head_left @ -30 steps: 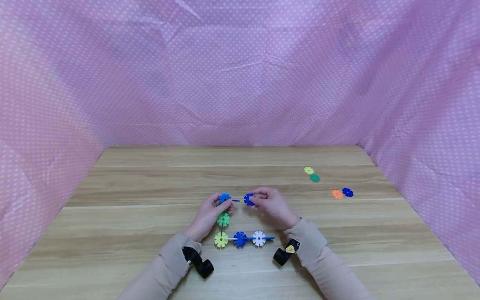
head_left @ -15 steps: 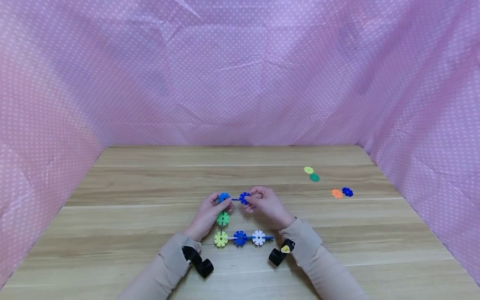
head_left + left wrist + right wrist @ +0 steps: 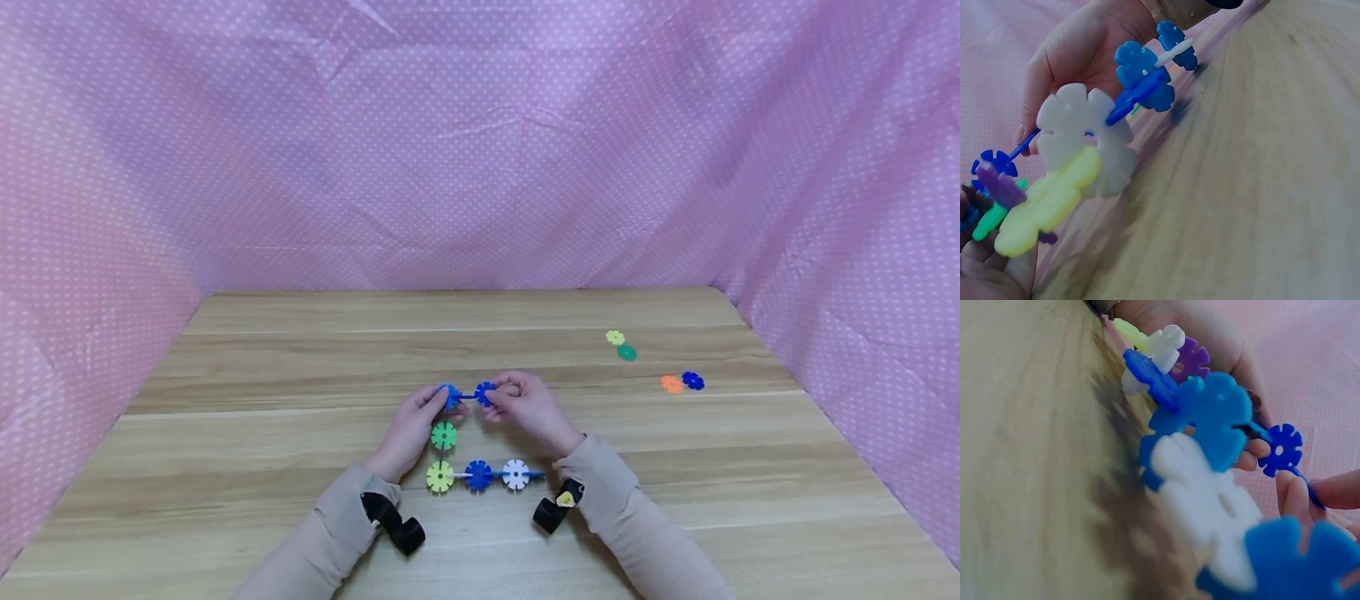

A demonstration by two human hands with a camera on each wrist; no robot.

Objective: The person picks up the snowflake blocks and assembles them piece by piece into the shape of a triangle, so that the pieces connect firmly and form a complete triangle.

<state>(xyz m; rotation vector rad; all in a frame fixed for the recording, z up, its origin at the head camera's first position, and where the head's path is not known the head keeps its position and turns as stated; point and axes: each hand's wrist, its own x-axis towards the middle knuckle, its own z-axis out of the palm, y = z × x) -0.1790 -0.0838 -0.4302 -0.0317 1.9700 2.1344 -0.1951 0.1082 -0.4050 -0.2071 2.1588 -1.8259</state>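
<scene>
My left hand [image 3: 405, 433] pinches a light blue snowflake disc [image 3: 453, 395] at the far corner of a chain of slotted plastic discs. A blue disc [image 3: 467, 397] sticks out edge-on to its right. Between thumb and fingers, my right hand [image 3: 536, 412] pinches a dark blue disc [image 3: 483, 393], whose rim meets that edge-on disc. In the right wrist view the two discs [image 3: 1291, 437] touch at right angles; slot depth is unclear. Nearer me, the chain runs through a green disc [image 3: 444, 436], a yellow disc [image 3: 440, 477], another dark blue disc [image 3: 478, 476] and a white disc [image 3: 516, 475], with edge-on discs between.
Loose on the wooden table [image 3: 300, 358], at the back right, lie a yellow disc [image 3: 615, 337], a green disc [image 3: 627, 353], an orange disc [image 3: 672, 384] and a dark blue disc [image 3: 693, 381]. Pink dotted cloth [image 3: 480, 167] surrounds the table's back and sides.
My right hand has moved left with its dark blue disc, closing the gap to the edge-on blue disc. My left hand stays at the corner, its thumb slightly shifted.
</scene>
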